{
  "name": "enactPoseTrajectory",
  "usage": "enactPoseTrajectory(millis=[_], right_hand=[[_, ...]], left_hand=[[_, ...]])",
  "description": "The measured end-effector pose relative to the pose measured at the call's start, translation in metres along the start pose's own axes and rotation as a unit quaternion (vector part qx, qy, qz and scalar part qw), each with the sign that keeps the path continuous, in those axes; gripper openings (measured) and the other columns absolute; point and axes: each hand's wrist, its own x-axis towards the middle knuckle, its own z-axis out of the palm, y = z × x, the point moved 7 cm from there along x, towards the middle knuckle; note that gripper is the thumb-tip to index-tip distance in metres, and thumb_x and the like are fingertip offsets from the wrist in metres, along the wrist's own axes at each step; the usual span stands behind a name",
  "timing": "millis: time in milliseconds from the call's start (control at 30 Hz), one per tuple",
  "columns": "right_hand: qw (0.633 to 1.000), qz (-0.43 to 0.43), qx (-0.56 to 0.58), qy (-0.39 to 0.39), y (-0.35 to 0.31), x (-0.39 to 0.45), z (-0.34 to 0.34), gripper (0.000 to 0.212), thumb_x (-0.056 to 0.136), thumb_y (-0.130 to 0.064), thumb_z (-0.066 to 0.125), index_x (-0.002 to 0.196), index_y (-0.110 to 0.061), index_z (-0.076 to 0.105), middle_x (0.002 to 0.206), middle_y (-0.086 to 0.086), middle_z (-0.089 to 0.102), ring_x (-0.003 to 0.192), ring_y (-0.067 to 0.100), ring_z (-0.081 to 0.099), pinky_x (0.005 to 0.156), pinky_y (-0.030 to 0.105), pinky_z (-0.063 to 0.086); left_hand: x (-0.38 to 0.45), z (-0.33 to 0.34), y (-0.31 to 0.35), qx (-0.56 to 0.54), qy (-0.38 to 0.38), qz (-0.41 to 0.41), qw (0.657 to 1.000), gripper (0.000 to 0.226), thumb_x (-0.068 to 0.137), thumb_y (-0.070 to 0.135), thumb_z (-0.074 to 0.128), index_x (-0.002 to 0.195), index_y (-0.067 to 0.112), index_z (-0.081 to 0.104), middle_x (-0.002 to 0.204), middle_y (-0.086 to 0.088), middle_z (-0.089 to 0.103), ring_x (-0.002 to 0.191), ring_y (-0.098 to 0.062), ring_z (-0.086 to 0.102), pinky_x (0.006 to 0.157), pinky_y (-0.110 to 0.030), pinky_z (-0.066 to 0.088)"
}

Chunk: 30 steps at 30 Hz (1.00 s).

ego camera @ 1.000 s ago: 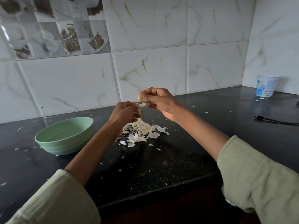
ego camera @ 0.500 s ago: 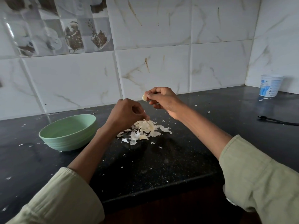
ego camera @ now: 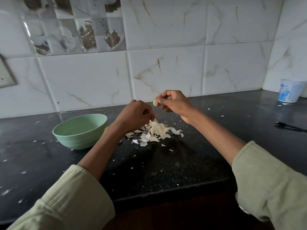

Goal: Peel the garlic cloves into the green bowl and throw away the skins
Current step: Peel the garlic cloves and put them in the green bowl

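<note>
Scene: a person's two hands work over a dark counter (ego camera: 166, 163), seen from a head camera looking forward and down
Right hand: the right hand (ego camera: 174, 102) is raised above the counter; its thumb and fingertips pinch a pale, bare-looking garlic clove (ego camera: 155, 103); the other fingers are curled in
Left hand: the left hand (ego camera: 135, 114) hovers lower, just over the pile of skins (ego camera: 153, 131); its fingers are curled; whether they hold a scrap of skin cannot be told
Green bowl: the green bowl (ego camera: 79, 130) sits on the counter to the left of both hands; nothing shows inside from this angle
Key relation: the bowl lies left of and below the clove, past the left hand; the left hand is nearer the bowl, yet the right one carries the clove
Likely next: carrying the clove leftwards across to the bowl, judging by its peeled look
</note>
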Motion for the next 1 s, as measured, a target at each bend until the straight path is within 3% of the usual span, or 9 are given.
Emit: enactPoseTrajectory(millis=[167, 233, 333, 433, 567, 733, 833, 900, 1000], right_hand=[[1.0, -0.004, -0.01, -0.006, -0.001, 0.0, 0.002, 0.02, 0.096, -0.021, 0.074, 0.108, -0.006, 0.072, 0.1, 0.008, 0.079, 0.074, 0.009, 0.066, 0.063, 0.019, 0.054], [1.0, -0.005, -0.012, -0.008, -0.001, -0.001, 0.003, 0.019, 0.096, -0.021, 0.073, 0.108, -0.006, 0.072, 0.1, 0.007, 0.079, 0.073, 0.008, 0.066, 0.063, 0.018, 0.054], [1.0, -0.008, -0.016, -0.009, -0.002, -0.002, 0.003, 0.017, 0.097, -0.02, 0.073, 0.107, -0.006, 0.072, 0.098, 0.009, 0.079, 0.074, 0.009, 0.066, 0.064, 0.02, 0.054], [1.0, -0.012, -0.025, -0.013, -0.003, -0.003, 0.004, 0.017, 0.097, -0.019, 0.072, 0.107, -0.005, 0.071, 0.099, 0.011, 0.078, 0.073, 0.009, 0.065, 0.063, 0.018, 0.054], [0.999, -0.018, -0.038, -0.017, -0.004, -0.004, 0.008, 0.019, 0.096, -0.02, 0.073, 0.106, -0.004, 0.072, 0.093, 0.008, 0.078, 0.072, 0.01, 0.066, 0.063, 0.017, 0.054], [0.998, -0.027, -0.006, -0.056, -0.005, -0.005, 0.016, 0.013, 0.09, -0.014, 0.079, 0.099, -0.006, 0.075, 0.082, 0.006, 0.073, 0.071, 0.011, 0.065, 0.072, 0.025, 0.056], [0.995, -0.028, 0.051, -0.084, -0.004, -0.004, 0.021, 0.012, 0.09, -0.008, 0.078, 0.1, -0.004, 0.076, 0.085, 0.006, 0.074, 0.074, 0.012, 0.067, 0.074, 0.024, 0.057], [0.99, -0.026, 0.095, -0.103, -0.004, -0.003, 0.022, 0.015, 0.093, -0.013, 0.074, 0.104, -0.003, 0.075, 0.092, 0.009, 0.077, 0.078, 0.013, 0.068, 0.073, 0.023, 0.057], [0.991, -0.069, -0.006, -0.116, -0.002, -0.004, 0.028, 0.012, 0.099, -0.014, 0.069, 0.104, -0.005, 0.076, 0.095, 0.007, 0.08, 0.079, 0.009, 0.07, 0.069, 0.018, 0.054]], left_hand=[[-0.001, -0.006, -0.004, 0.09, 0.047, -0.027, 0.994, 0.051, 0.093, 0.052, 0.071, 0.061, 0.016, 0.052, 0.053, 0.008, 0.045, 0.052, -0.013, 0.038, 0.056, -0.029, 0.037], [0.001, -0.006, -0.009, 0.081, 0.033, -0.036, 0.996, 0.049, 0.096, 0.048, 0.069, 0.064, 0.016, 0.051, 0.057, 0.007, 0.047, 0.054, -0.015, 0.04, 0.056, -0.031, 0.039], [0.0, 0.003, -0.008, 0.044, -0.058, -0.024, 0.997, 0.012, 0.092, 0.032, 0.075, 0.095, 0.027, 0.065, 0.082, 0.008, 0.068, 0.076, -0.012, 0.064, 0.076, -0.04, 0.058], [-0.002, 0.008, -0.009, 0.03, -0.097, -0.017, 0.995, 0.029, 0.086, 0.029, 0.08, 0.112, 0.027, 0.066, 0.094, 0.007, 0.071, 0.087, -0.009, 0.067, 0.084, -0.037, 0.059], [-0.001, -0.009, -0.006, -0.039, -0.015, -0.027, 0.999, 0.041, 0.082, 0.047, 0.086, 0.11, 0.023, 0.069, 0.092, 0.006, 0.073, 0.085, -0.009, 0.07, 0.076, -0.026, 0.057], [-0.003, -0.032, 0.003, -0.115, 0.094, -0.013, 0.989, 0.024, 0.079, 0.019, 0.092, 0.088, 0.01, 0.072, 0.073, -0.004, 0.074, 0.068, -0.02, 0.073, 0.066, -0.033, 0.059], [-0.005, -0.04, 0.001, -0.115, 0.107, -0.018, 0.987, 0.024, 0.077, 0.013, 0.092, 0.082, 0.007, 0.069, 0.066, -0.004, 0.073, 0.06, -0.017, 0.072, 0.059, -0.026, 0.056], [-0.005, -0.045, 0.0, -0.094, 0.104, -0.023, 0.99, 0.02, 0.078, 0.01, 0.09, 0.082, 0.009, 0.071, 0.066, -0.003, 0.073, 0.061, -0.019, 0.072, 0.061, -0.032, 0.058], [-0.003, -0.054, -0.009, -0.019, 0.117, -0.037, 0.992, 0.013, 0.081, 0.01, 0.082, 0.08, 0.017, 0.072, 0.066, 0.003, 0.07, 0.064, -0.014, 0.067, 0.069, -0.041, 0.059]])
